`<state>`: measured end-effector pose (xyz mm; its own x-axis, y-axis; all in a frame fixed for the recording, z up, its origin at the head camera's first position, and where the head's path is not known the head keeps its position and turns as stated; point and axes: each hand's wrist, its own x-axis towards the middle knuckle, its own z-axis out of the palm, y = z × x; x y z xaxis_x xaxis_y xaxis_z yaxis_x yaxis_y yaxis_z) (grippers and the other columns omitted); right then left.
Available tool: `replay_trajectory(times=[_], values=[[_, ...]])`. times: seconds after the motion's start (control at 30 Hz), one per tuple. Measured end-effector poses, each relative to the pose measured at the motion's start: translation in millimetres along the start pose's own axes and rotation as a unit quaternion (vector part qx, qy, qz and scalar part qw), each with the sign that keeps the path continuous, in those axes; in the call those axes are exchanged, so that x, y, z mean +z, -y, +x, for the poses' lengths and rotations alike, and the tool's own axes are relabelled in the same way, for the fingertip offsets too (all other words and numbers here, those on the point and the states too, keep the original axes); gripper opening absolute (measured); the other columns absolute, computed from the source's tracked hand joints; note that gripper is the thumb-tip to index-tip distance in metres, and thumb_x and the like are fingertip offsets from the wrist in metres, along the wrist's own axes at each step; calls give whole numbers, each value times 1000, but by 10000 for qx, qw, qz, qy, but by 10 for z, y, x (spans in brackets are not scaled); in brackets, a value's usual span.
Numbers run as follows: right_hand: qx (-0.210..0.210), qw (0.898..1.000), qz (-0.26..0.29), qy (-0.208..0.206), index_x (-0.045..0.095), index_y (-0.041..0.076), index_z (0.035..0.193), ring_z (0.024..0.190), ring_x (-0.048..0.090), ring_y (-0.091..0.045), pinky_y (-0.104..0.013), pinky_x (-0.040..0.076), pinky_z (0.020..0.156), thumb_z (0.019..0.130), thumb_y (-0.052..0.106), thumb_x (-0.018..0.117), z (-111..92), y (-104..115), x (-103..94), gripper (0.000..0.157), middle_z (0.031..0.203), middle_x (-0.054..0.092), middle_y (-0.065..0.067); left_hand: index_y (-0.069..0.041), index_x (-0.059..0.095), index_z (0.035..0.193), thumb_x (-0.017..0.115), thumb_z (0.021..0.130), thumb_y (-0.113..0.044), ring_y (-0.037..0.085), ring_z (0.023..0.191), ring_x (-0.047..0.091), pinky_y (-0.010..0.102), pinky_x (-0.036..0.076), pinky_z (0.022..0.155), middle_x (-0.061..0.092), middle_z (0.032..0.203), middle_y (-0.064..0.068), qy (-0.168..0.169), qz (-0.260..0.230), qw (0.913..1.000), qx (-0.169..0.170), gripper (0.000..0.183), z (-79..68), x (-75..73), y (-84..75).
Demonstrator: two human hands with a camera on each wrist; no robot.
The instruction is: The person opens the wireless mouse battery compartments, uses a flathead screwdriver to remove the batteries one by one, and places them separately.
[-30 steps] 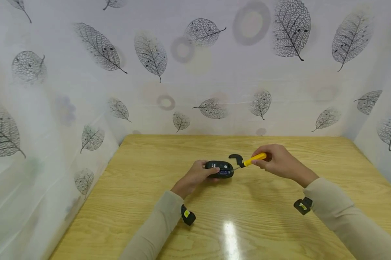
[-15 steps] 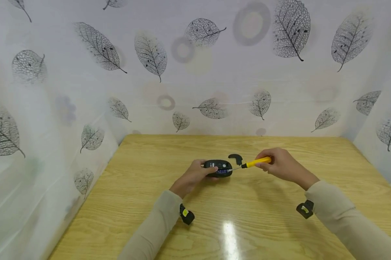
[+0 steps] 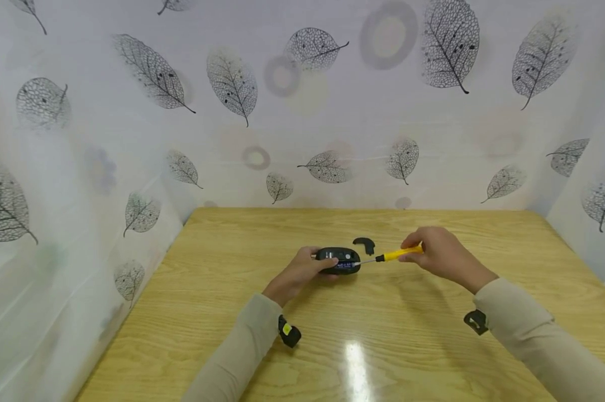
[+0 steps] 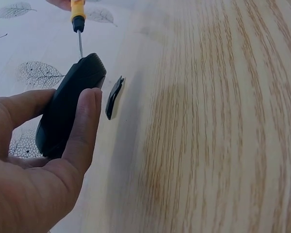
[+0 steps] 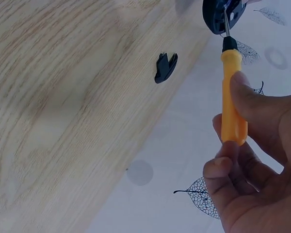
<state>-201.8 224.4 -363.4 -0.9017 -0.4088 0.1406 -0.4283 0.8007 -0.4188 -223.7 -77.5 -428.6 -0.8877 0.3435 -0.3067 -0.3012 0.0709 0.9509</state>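
My left hand (image 3: 298, 274) grips a black computer mouse (image 3: 353, 256), its underside turned up and the thumb across it. A battery (image 3: 344, 265) with a blue-purple wrapper shows in the mouse's uncovered compartment. My right hand (image 3: 442, 254) pinches the yellow handle of a screwdriver (image 5: 230, 97) near its rear end. The metal shaft points left, and its tip reaches the right end of the battery compartment. Seen from the left wrist, the fingers wrap both sides of the mouse (image 4: 70, 107), held up off the table. Just behind the mouse lies a curved black battery cover (image 3: 366, 244).
The wooden table (image 3: 232, 346) runs back to a pale sheet (image 3: 332, 117) printed with leaves, which also hangs at both sides. A black wrist camera (image 3: 289, 332) sits on the left sleeve, another black camera (image 3: 476, 321) on the right.
The screwdriver's handle has swung lower and to the right, so its shaft lies flatter against the mouse. My right hand has drawn slightly right with it; the mouse has barely shifted.
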Motion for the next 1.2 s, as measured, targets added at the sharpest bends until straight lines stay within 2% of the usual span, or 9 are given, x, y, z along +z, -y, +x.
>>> replay_trajectory(times=[0.27,0.67,0.8,0.93,1.2], values=[[155,9994,198,223,77,0,99,65,53,-14,-29,48,55,88,7,78,-25,-55,5,13,89,71,-5,11,41,145,68,98,-12,31,96,73,35,57,94,62,124,25,61,-67,10000,3,58,12,-10,2],[253,9972,671,223,76,0,98,67,53,-16,-28,47,57,89,5,76,-70,-184,128,9,86,69,-3,11,43,144,68,98,-11,28,94,73,34,57,94,61,127,24,157,-194,9997,-39,57,19,-35,-2],[282,9959,837,217,76,0,97,66,52,-17,-26,46,56,89,5,76,-78,-215,158,9,85,69,-3,11,44,144,67,99,-10,31,97,73,34,57,94,60,128,25,184,-152,9997,-45,54,8,-32,-9],[287,9950,927,249,76,0,99,65,51,-17,-26,44,54,90,5,75,-91,-244,175,10,85,69,-3,9,46,143,65,100,-9,31,105,70,37,57,95,59,130,24,330,-318,9989,-40,50,15,-36,-1],[275,9914,1251,262,77,-1,100,66,54,-17,-26,47,55,91,4,74,-114,-289,201,11,86,70,-4,9,47,143,65,100,-8,31,110,68,39,56,96,56,133,24,411,-493,9979,-83,50,32,-37,7]])
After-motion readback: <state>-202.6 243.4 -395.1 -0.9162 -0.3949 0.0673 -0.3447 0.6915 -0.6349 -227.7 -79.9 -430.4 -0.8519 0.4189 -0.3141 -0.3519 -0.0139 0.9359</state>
